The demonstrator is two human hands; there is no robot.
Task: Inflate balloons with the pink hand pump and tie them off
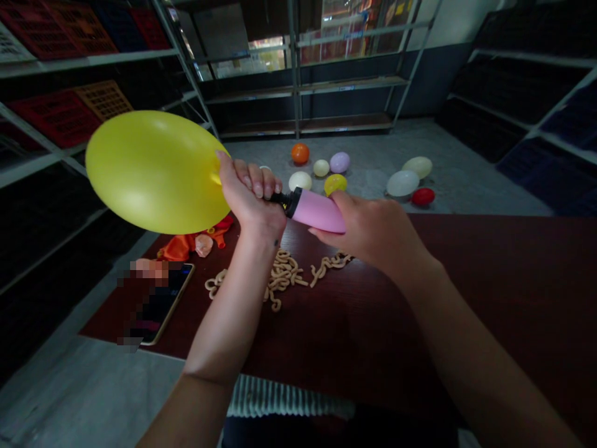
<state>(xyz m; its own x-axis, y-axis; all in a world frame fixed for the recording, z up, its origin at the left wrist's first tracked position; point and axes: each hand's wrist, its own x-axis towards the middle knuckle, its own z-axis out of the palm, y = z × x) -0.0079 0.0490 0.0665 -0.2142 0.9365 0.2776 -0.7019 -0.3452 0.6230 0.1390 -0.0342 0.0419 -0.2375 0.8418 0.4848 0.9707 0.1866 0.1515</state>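
A large inflated yellow balloon (156, 171) sticks out to the left from my left hand (252, 193). That hand is closed around the balloon's neck and the black nozzle end of a pink hand balloon pump (317, 210); the join between neck and nozzle is hidden by my fingers. My right hand (377, 230) grips the pink body of the pump from the right, covering its far end. Both hands are raised above the dark reddish-brown table (354, 323).
Beige curly cord-like pieces (284, 270) lie below my hands. On the left are limp orange balloons (180, 247) and a phone (170, 305), partly pixelated. Inflated balloons (300, 154) rest on the floor beyond. Shelving (345, 127) stands behind; crates (51, 118) fill the left rack.
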